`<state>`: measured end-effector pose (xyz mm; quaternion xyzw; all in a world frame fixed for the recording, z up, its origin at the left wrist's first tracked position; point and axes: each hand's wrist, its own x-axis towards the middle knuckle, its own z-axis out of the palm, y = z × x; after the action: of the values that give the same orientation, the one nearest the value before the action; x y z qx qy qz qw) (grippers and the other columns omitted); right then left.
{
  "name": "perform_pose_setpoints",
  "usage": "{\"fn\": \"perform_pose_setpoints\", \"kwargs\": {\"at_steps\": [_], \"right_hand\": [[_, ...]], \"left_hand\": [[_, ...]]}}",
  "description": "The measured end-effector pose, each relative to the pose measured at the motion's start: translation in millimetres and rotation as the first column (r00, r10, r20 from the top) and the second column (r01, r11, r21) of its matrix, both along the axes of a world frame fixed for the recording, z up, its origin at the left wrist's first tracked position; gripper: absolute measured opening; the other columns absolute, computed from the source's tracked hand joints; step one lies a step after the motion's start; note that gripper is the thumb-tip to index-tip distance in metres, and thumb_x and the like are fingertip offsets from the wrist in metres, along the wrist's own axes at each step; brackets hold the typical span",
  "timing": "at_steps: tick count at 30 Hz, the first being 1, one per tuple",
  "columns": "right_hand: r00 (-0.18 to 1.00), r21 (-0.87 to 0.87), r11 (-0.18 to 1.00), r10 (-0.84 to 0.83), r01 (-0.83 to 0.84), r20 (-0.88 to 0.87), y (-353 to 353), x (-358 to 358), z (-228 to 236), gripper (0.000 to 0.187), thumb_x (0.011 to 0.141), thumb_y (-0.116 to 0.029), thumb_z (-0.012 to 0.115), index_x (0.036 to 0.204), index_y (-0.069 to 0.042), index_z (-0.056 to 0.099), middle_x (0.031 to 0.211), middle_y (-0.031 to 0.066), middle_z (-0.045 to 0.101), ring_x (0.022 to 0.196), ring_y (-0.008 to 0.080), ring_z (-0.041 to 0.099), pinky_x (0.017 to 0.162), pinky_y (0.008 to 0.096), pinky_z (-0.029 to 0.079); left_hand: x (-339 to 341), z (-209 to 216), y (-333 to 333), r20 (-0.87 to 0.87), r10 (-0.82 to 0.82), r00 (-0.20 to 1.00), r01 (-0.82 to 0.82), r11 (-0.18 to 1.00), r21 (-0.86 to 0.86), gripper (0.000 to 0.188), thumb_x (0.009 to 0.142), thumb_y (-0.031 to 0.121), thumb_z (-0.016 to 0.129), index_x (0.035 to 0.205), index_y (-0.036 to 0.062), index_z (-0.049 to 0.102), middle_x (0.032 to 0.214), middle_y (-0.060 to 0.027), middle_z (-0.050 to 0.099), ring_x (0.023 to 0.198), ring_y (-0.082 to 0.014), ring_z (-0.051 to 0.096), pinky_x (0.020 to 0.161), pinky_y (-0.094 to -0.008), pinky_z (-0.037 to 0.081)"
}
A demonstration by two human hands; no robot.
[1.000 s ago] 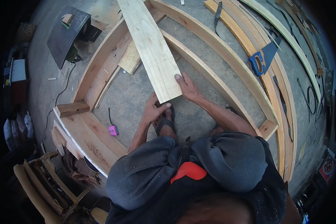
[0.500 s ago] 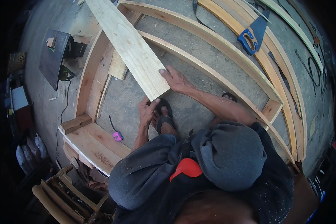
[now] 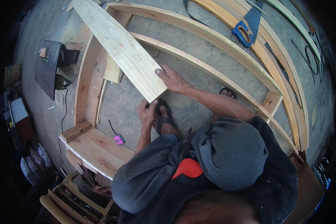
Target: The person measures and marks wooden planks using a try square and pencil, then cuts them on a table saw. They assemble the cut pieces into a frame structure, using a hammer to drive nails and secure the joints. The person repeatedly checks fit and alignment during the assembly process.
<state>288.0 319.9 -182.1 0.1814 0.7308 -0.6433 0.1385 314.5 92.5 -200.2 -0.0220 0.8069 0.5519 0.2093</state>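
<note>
A long pale wooden board (image 3: 117, 46) slants from the far left down to my hands, lying across the beams of a wooden frame (image 3: 198, 61). My left hand (image 3: 147, 111) grips the near end of the board at its lower corner, thumb against the edge. On the right edge, my right hand (image 3: 171, 79) is closed round the board, its thumb on top and the other fingers partly hidden below. I stand inside the frame, and a sandalled foot (image 3: 163, 115) shows just under the board's near end.
A blue-handled handsaw (image 3: 246, 30) rests on curved timber strips (image 3: 272, 69) at the right. A pink tape measure (image 3: 118, 139) lies by the frame's near left corner. Further left are a dark flat-topped tool (image 3: 47, 67) with a cord, and a wooden chair frame (image 3: 74, 198) at the lower left.
The view has shifted slightly, so most surroundings sit a little lower and to the left or right. Both hands keep their hold on the board, which has hardly moved relative to them.
</note>
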Motion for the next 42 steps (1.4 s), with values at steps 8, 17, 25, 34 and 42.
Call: {"fn": "perform_pose_setpoints", "kwargs": {"at_steps": [8, 17, 25, 34, 42], "right_hand": [[0.998, -0.036, 0.999, -0.033, 0.031, -0.058, -3.8, 0.6, -5.3, 0.059, 0.106, -0.05, 0.042, 0.128, 0.004, 0.051, 0.113, 0.0292, 0.063, 0.107, 0.0331, 0.063, 0.094, 0.0442, 0.047], [0.988, -0.064, 0.998, -0.024, 0.015, -0.151, -1.2, 11.1, -18.2, 0.059, 0.103, -0.046, 0.045, 0.121, 0.01, 0.054, 0.11, 0.0338, 0.062, 0.107, 0.043, 0.062, 0.092, 0.0482, 0.046], [0.995, -0.082, 0.997, -0.018, 0.01, -0.102, 1.4, 10.5, -11.4, 0.059, 0.105, -0.048, 0.044, 0.123, 0.007, 0.052, 0.11, 0.0305, 0.063, 0.105, 0.0411, 0.063, 0.091, 0.0479, 0.046], [0.988, -0.097, 0.995, -0.028, 0.013, -0.154, -0.3, 12.4, -21.2, 0.058, 0.105, -0.051, 0.043, 0.121, 0.005, 0.052, 0.109, 0.0306, 0.062, 0.105, 0.0416, 0.062, 0.092, 0.0483, 0.046], [0.99, -0.112, 0.994, -0.026, 0.011, -0.136, -2.1, 10.1, -26.8, 0.06, 0.104, -0.051, 0.043, 0.124, 0.005, 0.052, 0.114, 0.0323, 0.061, 0.11, 0.0441, 0.061, 0.095, 0.0492, 0.045]], "left_hand": [[1.7, 10.4, 5.9, 0.026, 0.024, 0.999, -0.022, 0.996, -0.087, 0.037, 0.093, 0.025, 0.076, 0.121, 0.0002, 0.071, 0.099, -0.0076, 0.074, 0.089, -0.0132, 0.065, 0.08, -0.0293, 0.051], [-33.9, 48.5, -20.0, -0.009, -0.305, 0.952, 0.284, 0.898, -0.336, 0.044, 0.089, 0.019, 0.076, 0.128, 0.0026, 0.064, 0.088, -0.0018, 0.062, 0.068, -0.0107, 0.05, 0.062, -0.0284, 0.044], [-55.8, 110.2, 32.1, 0.059, -0.089, 0.994, 0.077, 0.98, 0.185, 0.028, 0.106, 0.012, 0.051, 0.132, -0.0002, 0.053, 0.104, -0.0104, 0.069, 0.075, -0.0103, 0.057, 0.06, -0.0211, 0.043], [-55.1, 87.8, 46.7, 0.393, -0.109, 0.913, -0.166, 0.78, 0.604, 0.011, 0.101, 0.009, 0.062, 0.11, 0.0042, 0.062, 0.1, -0.0107, 0.069, 0.082, -0.0185, 0.064, 0.078, -0.0315, 0.053], [-58.0, 82.7, 41.7, 0.462, -0.076, 0.883, -0.289, 0.688, 0.666, 0.01, 0.096, 0.006, 0.067, 0.105, 0.0062, 0.062, 0.097, -0.0075, 0.067, 0.086, -0.0173, 0.063, 0.08, -0.0334, 0.052]]}}
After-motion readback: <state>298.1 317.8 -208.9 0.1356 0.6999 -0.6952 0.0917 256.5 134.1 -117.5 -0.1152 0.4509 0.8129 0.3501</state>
